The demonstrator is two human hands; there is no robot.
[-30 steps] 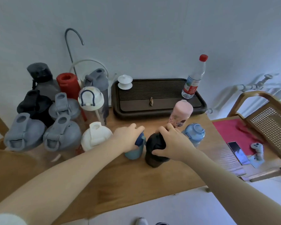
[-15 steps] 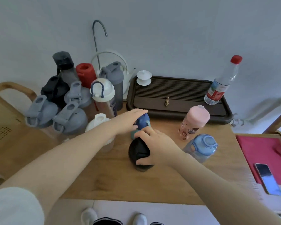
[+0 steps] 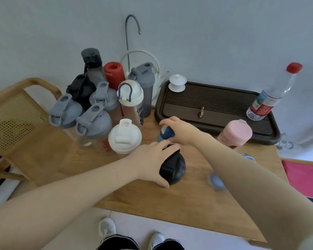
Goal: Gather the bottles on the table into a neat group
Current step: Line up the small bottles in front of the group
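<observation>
Two hands on bottles mid-bench, left hand (image 3: 149,159) gripping black bottle (image 3: 173,169) by its lid, right hand (image 3: 181,129) curled over blue bottle (image 3: 165,135) just behind, white bottle (image 3: 124,138) beside, grey cluster (image 3: 90,109) left, pink bottle (image 3: 236,135) right.

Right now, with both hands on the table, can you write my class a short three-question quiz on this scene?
1. Which hand grips the black bottle? A left, B right, C neither.
2. True or false: the pink bottle lies on its side.
3. Fill in: the right hand grips the ____ bottle.

Key:
1. A, the left hand.
2. False, it stands upright.
3. Blue, the blue bottle.
</observation>
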